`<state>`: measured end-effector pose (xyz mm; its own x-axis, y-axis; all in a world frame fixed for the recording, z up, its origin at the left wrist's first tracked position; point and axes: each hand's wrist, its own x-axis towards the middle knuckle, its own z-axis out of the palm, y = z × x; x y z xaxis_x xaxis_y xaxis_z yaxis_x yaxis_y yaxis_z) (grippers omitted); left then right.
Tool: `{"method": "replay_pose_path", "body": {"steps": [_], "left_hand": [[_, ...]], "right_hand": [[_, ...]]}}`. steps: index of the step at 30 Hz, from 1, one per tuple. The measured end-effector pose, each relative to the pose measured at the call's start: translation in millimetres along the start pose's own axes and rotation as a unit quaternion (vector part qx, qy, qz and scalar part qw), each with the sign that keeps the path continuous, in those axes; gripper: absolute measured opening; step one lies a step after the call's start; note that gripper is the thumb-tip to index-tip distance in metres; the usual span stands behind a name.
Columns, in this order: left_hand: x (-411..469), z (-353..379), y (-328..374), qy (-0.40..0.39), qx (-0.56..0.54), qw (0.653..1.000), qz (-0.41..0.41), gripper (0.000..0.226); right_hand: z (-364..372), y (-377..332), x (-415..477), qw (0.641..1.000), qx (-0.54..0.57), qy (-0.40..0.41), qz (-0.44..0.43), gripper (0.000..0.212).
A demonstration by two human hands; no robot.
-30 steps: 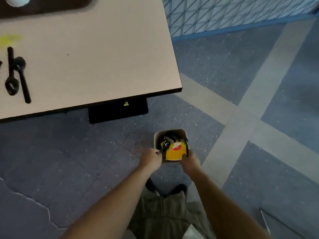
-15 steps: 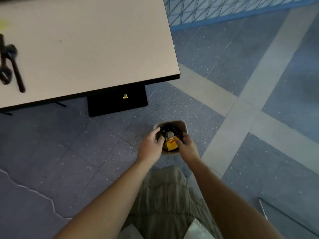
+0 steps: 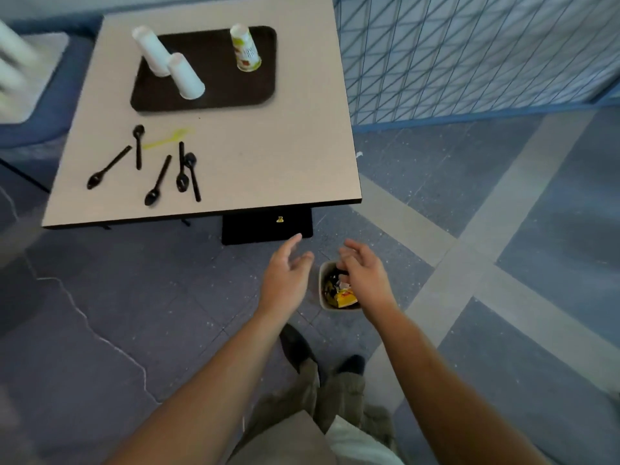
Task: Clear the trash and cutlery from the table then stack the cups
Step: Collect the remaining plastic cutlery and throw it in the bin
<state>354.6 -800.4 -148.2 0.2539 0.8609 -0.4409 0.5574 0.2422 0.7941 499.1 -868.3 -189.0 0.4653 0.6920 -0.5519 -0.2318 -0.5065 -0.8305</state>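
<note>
Trash bin (image 3: 322,273) on floor; left hand (image 3: 285,273), right hand (image 3: 364,273) above, fingers spread, empty.

light: soft, even, dim | shadows: faint | blur: left edge smeared | distortion: wide-angle bending at borders

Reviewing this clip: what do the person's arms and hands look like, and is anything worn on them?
Both forearms are bare as far up as the frame shows, with no sleeves in view. The left hand and right hand wear no gloves; no watch, ring or wristband is visible.
</note>
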Motion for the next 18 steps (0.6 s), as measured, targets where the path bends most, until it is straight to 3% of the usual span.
{"method": "replay_pose_path", "body": {"steps": [6, 18], "left_hand": [[-31, -49, 17, 0.047, -0.036, 0.997, 0.040, 0.045], [-6, -181, 0, 0.119, -0.095, 0.988, 0.019, 0.041]], "right_hand": [[26, -44, -39, 0.998, 0.027, -0.038, -0.040, 0.027], [158, -106, -21, 0.989, -0.046, -0.128, -0.065, 0.024]]}}
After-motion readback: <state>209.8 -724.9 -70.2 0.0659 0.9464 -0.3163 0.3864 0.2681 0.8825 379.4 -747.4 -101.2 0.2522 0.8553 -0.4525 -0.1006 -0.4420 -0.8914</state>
